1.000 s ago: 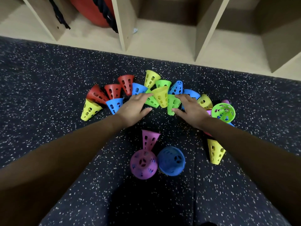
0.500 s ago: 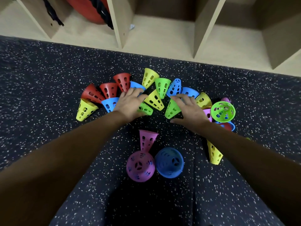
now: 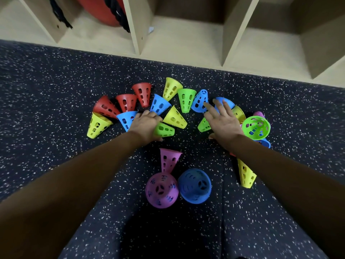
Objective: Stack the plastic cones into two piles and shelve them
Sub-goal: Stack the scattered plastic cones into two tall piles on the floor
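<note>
Right hand (image 3: 224,125) has lifted, fingers spread, toward blue cone (image 3: 200,101); left hand (image 3: 144,125) grips green cone (image 3: 165,130); likely first pickup, needing a pinch.

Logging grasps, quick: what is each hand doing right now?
Left hand: fingers curled round a green cone.
Right hand: open, fingers spread, holding nothing.
</note>
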